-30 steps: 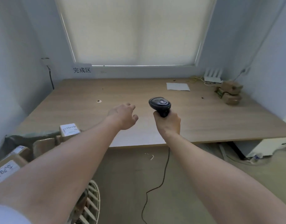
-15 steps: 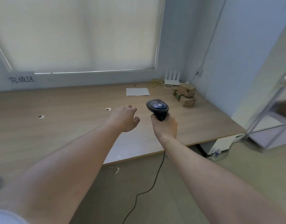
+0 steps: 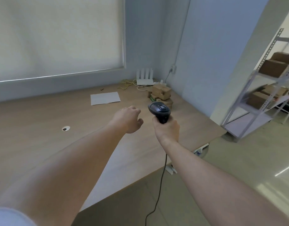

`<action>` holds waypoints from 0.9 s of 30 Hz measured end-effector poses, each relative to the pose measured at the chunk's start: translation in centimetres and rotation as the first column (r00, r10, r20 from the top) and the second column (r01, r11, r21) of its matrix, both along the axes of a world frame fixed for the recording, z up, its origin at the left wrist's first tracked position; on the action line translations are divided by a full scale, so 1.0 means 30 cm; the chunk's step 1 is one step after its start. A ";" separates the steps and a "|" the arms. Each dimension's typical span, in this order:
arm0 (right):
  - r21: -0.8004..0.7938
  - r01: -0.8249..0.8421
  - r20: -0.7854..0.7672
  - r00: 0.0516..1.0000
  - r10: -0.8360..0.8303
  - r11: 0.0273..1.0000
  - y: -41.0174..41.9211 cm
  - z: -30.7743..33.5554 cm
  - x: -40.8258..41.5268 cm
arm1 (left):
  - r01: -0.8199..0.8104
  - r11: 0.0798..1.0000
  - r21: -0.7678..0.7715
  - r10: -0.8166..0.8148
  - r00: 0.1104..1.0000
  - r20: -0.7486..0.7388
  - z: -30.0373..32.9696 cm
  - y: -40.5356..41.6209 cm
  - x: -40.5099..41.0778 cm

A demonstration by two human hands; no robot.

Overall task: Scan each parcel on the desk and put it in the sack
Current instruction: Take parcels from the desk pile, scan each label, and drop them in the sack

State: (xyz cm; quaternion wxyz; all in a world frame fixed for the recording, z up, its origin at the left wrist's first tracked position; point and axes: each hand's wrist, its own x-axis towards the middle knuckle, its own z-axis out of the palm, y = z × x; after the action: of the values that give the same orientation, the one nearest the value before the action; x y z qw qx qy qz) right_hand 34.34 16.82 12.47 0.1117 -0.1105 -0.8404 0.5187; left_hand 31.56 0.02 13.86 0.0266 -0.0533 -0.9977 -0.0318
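Across the wooden desk (image 3: pixel 42 144), small cardboard parcels (image 3: pixel 161 92) sit at the far right corner, so the empty, loosely curled left hand (image 3: pixel 129 119) should reach there while the right hand (image 3: pixel 166 129) grips the scanner (image 3: pixel 159 110) aimed forward.

Pale blue corner room, blind-covered window (image 3: pixel 58 38)
Wooden tabletop (image 3: pixel 34 144) against wall, grey metal shelving (image 3: pixel 258 88) at right, glossy beige floor (image 3: pixel 254 168)

I saw both my forearms bare. A pale, light-coloured short sleeve (image 3: pixel 8 216) covered only my left upper arm.
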 end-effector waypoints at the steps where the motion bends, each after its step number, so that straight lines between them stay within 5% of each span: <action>1: -0.005 0.023 0.005 1.000 -0.023 1.000 -0.004 -0.007 -0.059 | 0.021 1.000 -0.003 -0.021 1.000 0.003 -0.008 0.001 -0.072; 13: -0.039 0.188 0.070 0.980 -0.185 0.981 0.119 -0.029 -0.668 | 0.184 0.982 -0.035 -0.181 0.981 0.073 -0.027 0.096 -0.773; 27: -0.061 -0.013 0.165 0.986 0.023 0.998 0.575 -0.175 -1.450 | -0.054 0.999 -0.005 0.053 0.980 0.192 -0.171 0.494 -1.422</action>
State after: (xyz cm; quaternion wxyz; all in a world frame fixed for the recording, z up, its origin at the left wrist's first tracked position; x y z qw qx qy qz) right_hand -9.16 34.08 7.21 0.0334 -0.1491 -0.8319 0.5335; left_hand -11.11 14.84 8.72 -0.0687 -0.0232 -0.9967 -0.0363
